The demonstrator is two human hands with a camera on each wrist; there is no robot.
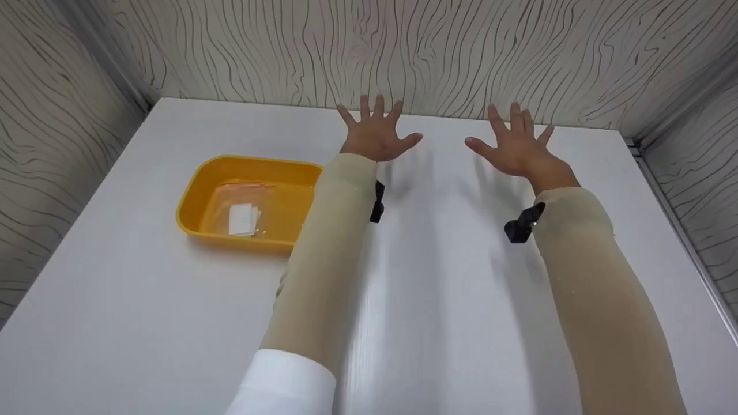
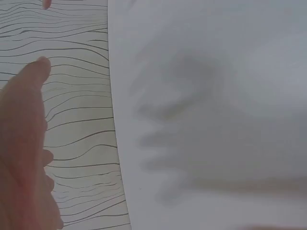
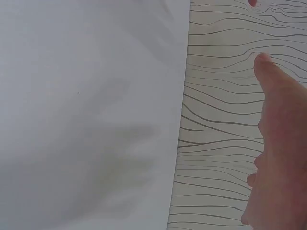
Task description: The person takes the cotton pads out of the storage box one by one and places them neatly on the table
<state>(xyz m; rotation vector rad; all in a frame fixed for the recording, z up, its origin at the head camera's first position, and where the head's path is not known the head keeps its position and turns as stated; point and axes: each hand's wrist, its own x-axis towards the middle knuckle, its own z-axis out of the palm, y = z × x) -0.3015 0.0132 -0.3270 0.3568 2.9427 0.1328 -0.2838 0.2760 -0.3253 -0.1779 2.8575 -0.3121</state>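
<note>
Both hands are held out over the far part of the white table with fingers spread and nothing in them. The left hand point(image 1: 373, 135) is to the right of and beyond a yellow tray point(image 1: 196, 178), whose right end the left forearm hides. Inside the tray lies a clear plastic bag point(image 1: 222, 199) with small white cards point(image 1: 241, 219); what else it holds is hard to make out. Away to the right, the right hand point(image 1: 517, 148) has its thumb pointing toward the left hand. Shadows of the hands fall on the tabletop in both wrist views.
A wood-grain patterned wall point(image 1: 438, 52) rises behind the table's far edge, with similar panels at left and right. The white tabletop point(image 1: 144, 323) stretches toward the viewer. A small black camera point(image 1: 522, 225) sits at the right wrist, another black piece point(image 1: 377, 202) at the left.
</note>
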